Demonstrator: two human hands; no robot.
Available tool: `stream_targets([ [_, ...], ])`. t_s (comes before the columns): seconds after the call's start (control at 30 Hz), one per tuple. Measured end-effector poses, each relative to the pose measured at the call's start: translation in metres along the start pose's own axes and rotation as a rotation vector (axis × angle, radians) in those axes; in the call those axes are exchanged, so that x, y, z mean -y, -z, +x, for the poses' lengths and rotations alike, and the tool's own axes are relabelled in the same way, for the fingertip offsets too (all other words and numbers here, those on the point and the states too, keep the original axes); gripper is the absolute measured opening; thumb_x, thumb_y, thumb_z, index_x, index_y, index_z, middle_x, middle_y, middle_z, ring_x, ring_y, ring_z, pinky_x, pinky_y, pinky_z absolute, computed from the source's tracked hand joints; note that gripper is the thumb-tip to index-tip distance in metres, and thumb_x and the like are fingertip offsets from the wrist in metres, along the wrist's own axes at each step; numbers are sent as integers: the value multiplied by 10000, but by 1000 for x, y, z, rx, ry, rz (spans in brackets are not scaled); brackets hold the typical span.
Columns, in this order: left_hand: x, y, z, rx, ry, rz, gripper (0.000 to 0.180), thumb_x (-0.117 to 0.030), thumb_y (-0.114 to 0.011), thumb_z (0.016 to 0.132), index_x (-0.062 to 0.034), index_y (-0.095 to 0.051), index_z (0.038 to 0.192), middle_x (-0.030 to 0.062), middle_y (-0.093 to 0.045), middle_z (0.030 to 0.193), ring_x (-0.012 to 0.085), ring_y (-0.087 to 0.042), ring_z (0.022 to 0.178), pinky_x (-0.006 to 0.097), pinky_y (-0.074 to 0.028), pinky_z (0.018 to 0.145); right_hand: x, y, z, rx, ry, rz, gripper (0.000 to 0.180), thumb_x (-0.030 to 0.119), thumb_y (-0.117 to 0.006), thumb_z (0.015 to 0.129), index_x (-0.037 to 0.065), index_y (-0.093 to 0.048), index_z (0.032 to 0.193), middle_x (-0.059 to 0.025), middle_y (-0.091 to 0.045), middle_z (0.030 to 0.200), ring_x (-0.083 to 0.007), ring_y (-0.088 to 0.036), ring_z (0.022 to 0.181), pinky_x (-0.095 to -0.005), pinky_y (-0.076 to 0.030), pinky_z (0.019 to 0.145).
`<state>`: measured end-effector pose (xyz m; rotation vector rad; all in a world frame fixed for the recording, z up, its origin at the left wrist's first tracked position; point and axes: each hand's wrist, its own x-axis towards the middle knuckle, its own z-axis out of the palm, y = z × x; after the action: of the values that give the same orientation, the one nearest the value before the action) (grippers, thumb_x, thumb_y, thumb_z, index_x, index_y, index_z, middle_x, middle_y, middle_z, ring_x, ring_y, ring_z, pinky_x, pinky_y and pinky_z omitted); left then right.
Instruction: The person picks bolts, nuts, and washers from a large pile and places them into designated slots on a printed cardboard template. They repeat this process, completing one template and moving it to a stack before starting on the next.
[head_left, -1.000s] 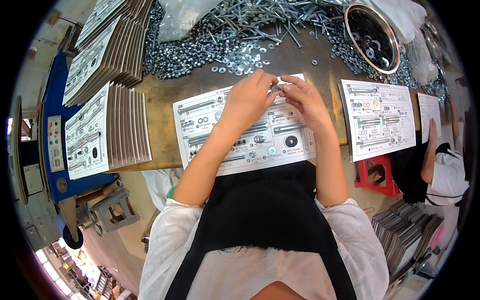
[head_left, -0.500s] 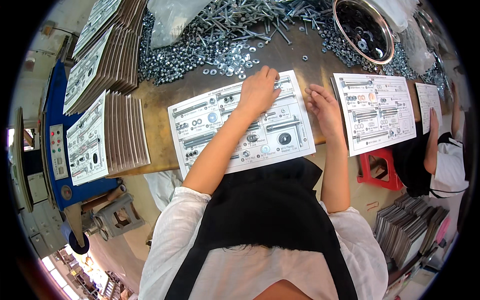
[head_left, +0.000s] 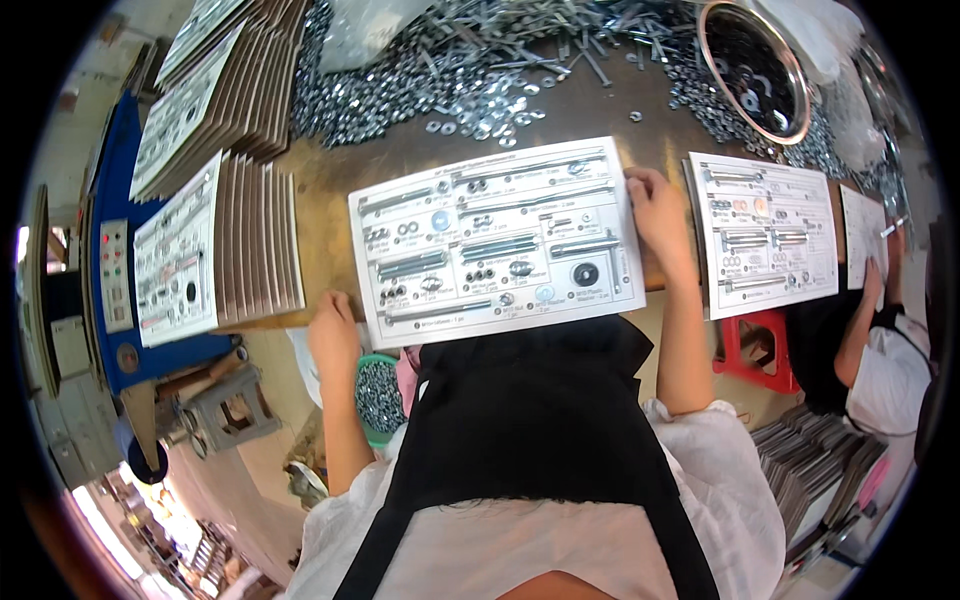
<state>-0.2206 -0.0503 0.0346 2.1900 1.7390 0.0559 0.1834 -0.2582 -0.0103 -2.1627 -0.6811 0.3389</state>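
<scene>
A white printed card with bolts, nuts and washers (head_left: 510, 215) lies before me at the table's near edge, tilted slightly. My right hand (head_left: 660, 215) is at its right edge, fingers bent and closed against the border. Left of the card, at the table edge, my left hand (head_left: 334, 325) has its fingers curled together, apart from the card. Whatever it may hold is hidden.
Stacked cards (head_left: 215, 240) stand at left. Loose nuts and washers (head_left: 400, 95) and bolts (head_left: 540, 40) cover the back; a metal bowl (head_left: 712, 60) holds dark washers. Another card (head_left: 768, 235) lies right, near a co-worker's hand (head_left: 872, 285). Below are a green basin (head_left: 372, 440) and red stool (head_left: 752, 355).
My left hand has come off the card's top and moved down-left to the table edge. My right hand stays by the card's right edge. The view has shifted slightly.
</scene>
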Motion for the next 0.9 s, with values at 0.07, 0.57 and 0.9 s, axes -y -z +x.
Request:
stream_targets([
  [0.07,18,-10,-23,82,-51,-195,284,-222,-472,1007,-19,-604,1157,284,-665,1067,476,-612,1031,509,-483,875,3,1,8,13,19,-212,289,238,-532,962,17,-701,1039,-247,-695,927,-429,-663,881,-458,-521,787],
  [0.57,39,-15,-26,334,14,-1330,559,62,-503,866,41,-479,1424,133,-630,1293,130,-607,1087,217,-457,828,9,26,-38,200,-324,652,353,72,-587,973,-82,-591,1291,-115,-700,1079,-135,-669,880,-257,-542,739],
  [0.9,36,133,-40,152,-94,-1423,582,-10,-582,840,106,-467,1398,180,-627,1297,200,-636,1128,266,-486,949,152,99,1,320,-85,733,390,126,-603,967,-89,-576,1291,-140,-709,1104,-161,-700,935,-262,-559,816],
])
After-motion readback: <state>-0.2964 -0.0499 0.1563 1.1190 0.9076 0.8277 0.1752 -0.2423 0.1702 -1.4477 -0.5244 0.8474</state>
